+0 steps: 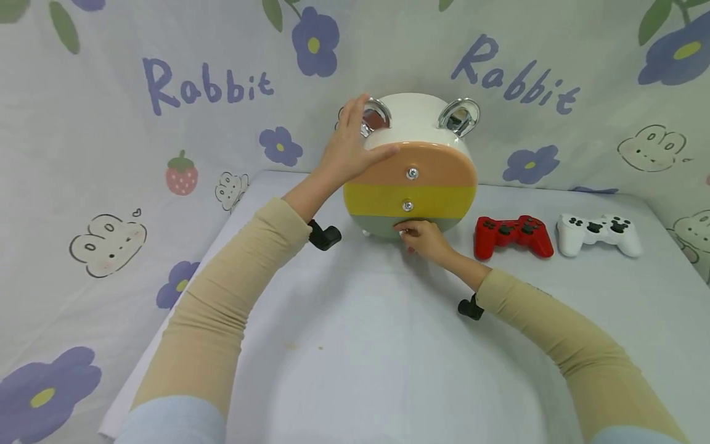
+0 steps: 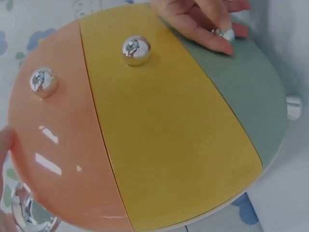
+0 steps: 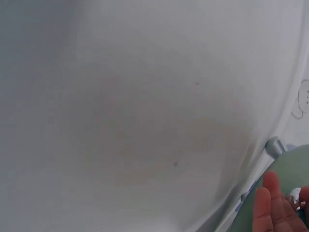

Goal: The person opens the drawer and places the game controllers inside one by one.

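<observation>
A rounded drawer cabinet (image 1: 413, 114) with a white top and two silver ring-shaped ears (image 1: 459, 117) stands at the back of the table. Its front has an orange drawer (image 1: 444, 161), a yellow drawer (image 1: 371, 200) and a green drawer (image 1: 377, 227), all flush with each other. My left hand (image 1: 350, 145) rests against the cabinet's upper left, fingers extended by the ear and thumb along the orange edge. Low at the front, my right hand (image 1: 427, 240) pinches the silver knob (image 2: 227, 34) of the green drawer between thumb and fingers. Its other fingers (image 3: 270, 186) stick out below the knob.
Right of the cabinet lie a red game controller (image 1: 513, 236) and a white game controller (image 1: 599, 234), side by side. Behind the white table (image 1: 355, 370) hangs a cloth (image 1: 222, 37) printed with flowers and rabbits. Black wrist camera mounts (image 1: 324, 235) jut from both sleeves.
</observation>
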The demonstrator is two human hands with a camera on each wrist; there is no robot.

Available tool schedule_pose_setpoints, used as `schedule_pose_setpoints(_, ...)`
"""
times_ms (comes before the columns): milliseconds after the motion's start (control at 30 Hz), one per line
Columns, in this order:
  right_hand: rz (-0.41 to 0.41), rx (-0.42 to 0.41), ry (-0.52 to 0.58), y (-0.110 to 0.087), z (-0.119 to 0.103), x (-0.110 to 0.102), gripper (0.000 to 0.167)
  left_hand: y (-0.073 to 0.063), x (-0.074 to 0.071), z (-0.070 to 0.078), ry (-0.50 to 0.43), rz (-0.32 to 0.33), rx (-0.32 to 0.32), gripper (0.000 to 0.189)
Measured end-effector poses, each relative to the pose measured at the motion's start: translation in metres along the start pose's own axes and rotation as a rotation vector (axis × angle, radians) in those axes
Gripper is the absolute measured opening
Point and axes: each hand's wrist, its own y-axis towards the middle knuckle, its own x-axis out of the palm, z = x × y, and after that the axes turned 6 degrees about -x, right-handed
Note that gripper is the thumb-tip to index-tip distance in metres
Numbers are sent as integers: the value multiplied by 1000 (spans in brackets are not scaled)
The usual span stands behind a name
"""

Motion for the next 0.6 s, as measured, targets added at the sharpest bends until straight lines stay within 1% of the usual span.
schedule_pose_setpoints(100, -26, 3, 25, 2, 3, -4, 25, 1, 3, 1, -5, 4, 3, 102)
schedule_pose_setpoints(233, -71, 23, 57, 5, 1, -10, 26, 1, 1, 2, -5, 14, 10, 102)
schedule_pose_setpoints(433, -138, 93, 70, 8, 1, -17, 29, 1, 1, 2, -4, 13, 7, 101)
schedule_pose_setpoints(600, -159, 133, 85, 8, 0, -18, 30, 0, 2, 1, -13, 10, 6, 100)
